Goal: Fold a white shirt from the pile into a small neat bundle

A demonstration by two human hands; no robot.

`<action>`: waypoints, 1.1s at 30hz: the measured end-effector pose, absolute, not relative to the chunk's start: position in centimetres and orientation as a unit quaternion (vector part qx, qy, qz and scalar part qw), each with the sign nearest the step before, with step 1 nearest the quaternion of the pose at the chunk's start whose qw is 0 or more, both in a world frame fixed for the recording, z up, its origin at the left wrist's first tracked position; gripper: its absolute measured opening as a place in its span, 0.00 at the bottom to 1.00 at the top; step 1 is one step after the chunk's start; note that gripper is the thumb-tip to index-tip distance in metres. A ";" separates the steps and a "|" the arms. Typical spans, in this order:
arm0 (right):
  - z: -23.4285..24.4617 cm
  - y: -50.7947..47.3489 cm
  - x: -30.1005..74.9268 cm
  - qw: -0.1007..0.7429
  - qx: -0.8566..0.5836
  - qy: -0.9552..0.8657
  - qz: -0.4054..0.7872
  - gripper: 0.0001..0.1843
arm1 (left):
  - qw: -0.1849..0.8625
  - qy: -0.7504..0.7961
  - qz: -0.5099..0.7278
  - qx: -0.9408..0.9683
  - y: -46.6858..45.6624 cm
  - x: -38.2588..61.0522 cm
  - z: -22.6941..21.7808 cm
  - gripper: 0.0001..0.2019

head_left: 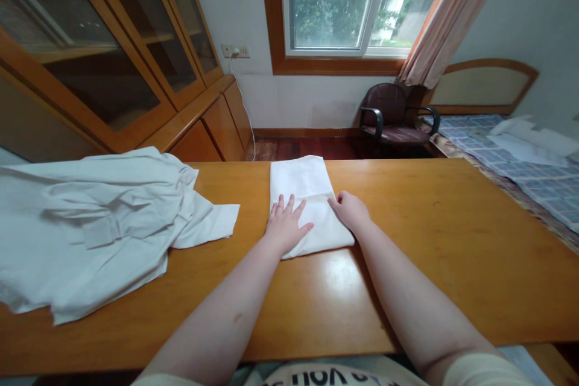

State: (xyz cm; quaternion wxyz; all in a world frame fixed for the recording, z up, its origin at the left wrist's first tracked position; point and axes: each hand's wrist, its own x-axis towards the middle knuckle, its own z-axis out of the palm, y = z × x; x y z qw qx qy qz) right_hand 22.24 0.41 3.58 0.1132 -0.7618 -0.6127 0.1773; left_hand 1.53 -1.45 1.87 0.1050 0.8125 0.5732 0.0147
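Note:
A folded white cloth (302, 187) lies in a neat rectangle at the middle of the wooden table (429, 235). My left hand (284, 224) rests flat on its near left part, fingers spread, open. My right hand (350, 210) sits at the cloth's right edge with its fingers curled in, and its thumb touches the fabric. I cannot see whether the right fingers pinch the cloth.
A crumpled pile of white garments (90, 223) covers the table's left side. A wooden cabinet with glass doors (117, 54) stands at left. Beyond the table are a dark armchair (393, 114), a window, and a bed with checked cover (534, 175) at right.

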 end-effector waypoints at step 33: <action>2.4 -2.1 19.2 0.048 -0.635 -0.765 0.100 0.33 | 0.066 0.538 -0.006 0.841 -3.7 3.7 2.4 0.34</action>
